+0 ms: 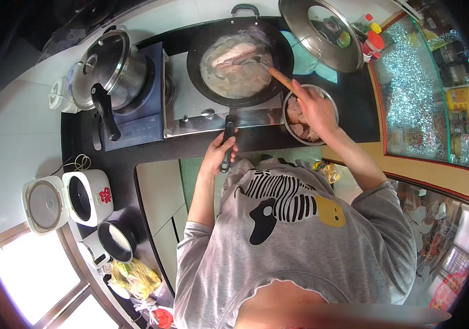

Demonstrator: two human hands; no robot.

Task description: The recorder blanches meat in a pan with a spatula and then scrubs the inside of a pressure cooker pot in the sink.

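My left hand (pixel 219 153) is closed around the black handle (pixel 228 127) of a dark wok (pixel 196 76) that sits on the stove. In the wok, pale cloudy liquid (pixel 234 84) surrounds a piece of meat (pixel 234 54). My right hand (pixel 317 110) grips the orange-brown wooden handle (pixel 280 78) of a utensil whose metal end reaches into the wok; its exact shape is partly hidden by the liquid. Just under my right hand stands a round metal bowl (pixel 334 107) with pieces of meat (pixel 296 113) in it.
A pressure cooker (pixel 136 74) stands on a blue induction cooktop (pixel 134 133) at the left. A large lid (pixel 300 41) leans behind the counter, near several jars (pixel 373 41). At lower left are an open white rice cooker (pixel 99 205), a dark inner pot (pixel 129 234) and yellow plastic bags (pixel 140 279).
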